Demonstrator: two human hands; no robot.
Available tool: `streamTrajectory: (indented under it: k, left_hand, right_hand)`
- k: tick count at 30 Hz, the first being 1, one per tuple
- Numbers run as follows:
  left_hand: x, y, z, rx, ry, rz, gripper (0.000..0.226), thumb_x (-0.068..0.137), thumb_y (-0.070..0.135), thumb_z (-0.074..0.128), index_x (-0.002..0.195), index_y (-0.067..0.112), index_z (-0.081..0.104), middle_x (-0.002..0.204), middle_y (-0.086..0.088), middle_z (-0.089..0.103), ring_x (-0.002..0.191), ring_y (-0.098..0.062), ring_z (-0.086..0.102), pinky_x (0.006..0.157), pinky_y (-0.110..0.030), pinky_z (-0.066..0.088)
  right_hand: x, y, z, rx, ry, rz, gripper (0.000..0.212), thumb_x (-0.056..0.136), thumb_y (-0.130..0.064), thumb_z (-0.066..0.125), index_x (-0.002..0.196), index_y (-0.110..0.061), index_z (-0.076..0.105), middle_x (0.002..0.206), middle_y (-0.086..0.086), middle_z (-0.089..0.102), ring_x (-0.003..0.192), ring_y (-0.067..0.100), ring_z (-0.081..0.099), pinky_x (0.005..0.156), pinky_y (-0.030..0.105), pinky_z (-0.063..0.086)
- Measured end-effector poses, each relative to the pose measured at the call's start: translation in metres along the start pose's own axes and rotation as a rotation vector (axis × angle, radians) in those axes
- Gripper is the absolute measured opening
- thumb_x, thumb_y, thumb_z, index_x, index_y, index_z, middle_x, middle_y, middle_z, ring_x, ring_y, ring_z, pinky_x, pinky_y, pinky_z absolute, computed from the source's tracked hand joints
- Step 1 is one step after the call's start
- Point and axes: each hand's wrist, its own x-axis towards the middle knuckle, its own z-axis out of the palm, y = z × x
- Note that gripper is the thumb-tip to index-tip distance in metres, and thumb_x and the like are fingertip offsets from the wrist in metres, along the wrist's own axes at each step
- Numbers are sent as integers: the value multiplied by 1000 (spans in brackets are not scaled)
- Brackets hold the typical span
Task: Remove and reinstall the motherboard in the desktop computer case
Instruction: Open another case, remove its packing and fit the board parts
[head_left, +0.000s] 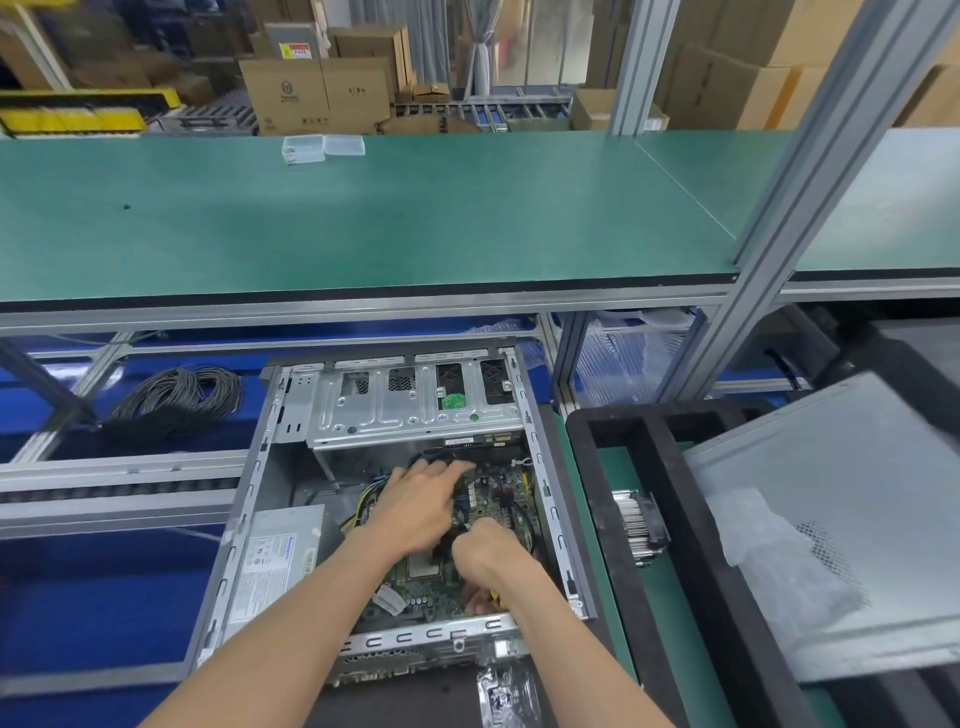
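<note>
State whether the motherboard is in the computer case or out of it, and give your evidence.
In. The green motherboard lies flat on the floor of the open computer case, with the left hand and right hand working over it.

Your open desktop computer case lies on its side on the low blue surface. Left of the case, on that same surface, sits a coil of dark cable. Beyond the case runs the green-topped bench, and on its far edge, up behind the case, rest two small clear plastic boxes.
</note>
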Motion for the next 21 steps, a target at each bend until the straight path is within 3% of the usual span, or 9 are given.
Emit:
streamTrajectory:
  k: [2,3,6,9,12,17,21]
  left_hand:
    - [3,5,-1,122,-5,82,67,97,24,42,156,39,14,144,-1,47,128,-26,42,103,-46,34]
    - [6,9,-2,156,-20,133,67,97,25,41,155,41,12,146,1,44,128,-26,42,104,-46,33]
    - [20,20,2,165,-72,220,53,100,27,44,150,38,32,147,2,43,124,-24,46,101,-45,37]
    - [35,28,7,106,-99,200,41,97,34,58,137,30,48,136,-2,51,116,-28,52,95,-45,43]
    - [44,32,12,98,-85,178,33,93,33,62,123,24,52,125,-3,58,111,-30,59,94,-46,43]
    - [53,27,17,62,-46,228,21,94,20,54,115,16,54,114,-3,63,99,-29,63,71,-40,45]
    - [51,27,16,107,-7,295,11,94,16,58,103,9,56,96,-7,62,84,-32,65,61,-40,46]
  right_hand:
    - [3,0,3,-80,-12,-16,46,91,-3,37,136,7,45,119,26,63,88,33,70,82,43,60]
    - [4,0,3,-119,-5,-25,43,92,-5,38,131,6,51,124,24,61,98,34,68,89,44,57]
    - [8,2,3,-154,-5,-34,38,94,-8,38,125,4,57,126,22,62,109,34,65,95,43,55]
    - [12,5,3,-97,-19,-9,38,96,-12,39,127,6,54,127,24,62,107,34,65,94,45,55]
    - [14,7,2,-59,-22,5,41,95,-15,40,129,6,52,125,24,63,106,34,65,94,47,55]
    - [13,6,2,-98,-47,-6,51,89,-9,37,137,7,43,126,27,59,105,40,66,91,50,56]
    - [13,10,-5,-159,-27,-59,43,89,-6,37,129,6,49,125,22,56,88,33,67,66,36,54]
